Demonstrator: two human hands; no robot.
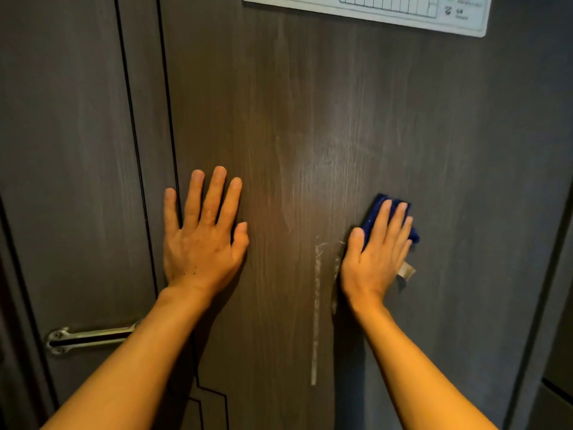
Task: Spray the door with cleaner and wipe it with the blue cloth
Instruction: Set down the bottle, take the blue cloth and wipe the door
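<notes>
A dark brown wood-grain door [310,119] fills the view, streaked with pale wet smears and a whitish drip line running down its middle. My right hand [375,256] presses the folded blue cloth [376,206] flat against the door at centre right; the cloth shows above my fingertips and at the right side, with a small pale tag poking out below. My left hand [201,237] lies flat on the door near its left edge, fingers spread, holding nothing. No spray bottle is in view.
A white printed sign [372,10] is fixed to the door at the top. A metal swing latch [90,336] sits on the door frame [62,181] at lower left. A lighter wall edge [555,305] runs down the right side.
</notes>
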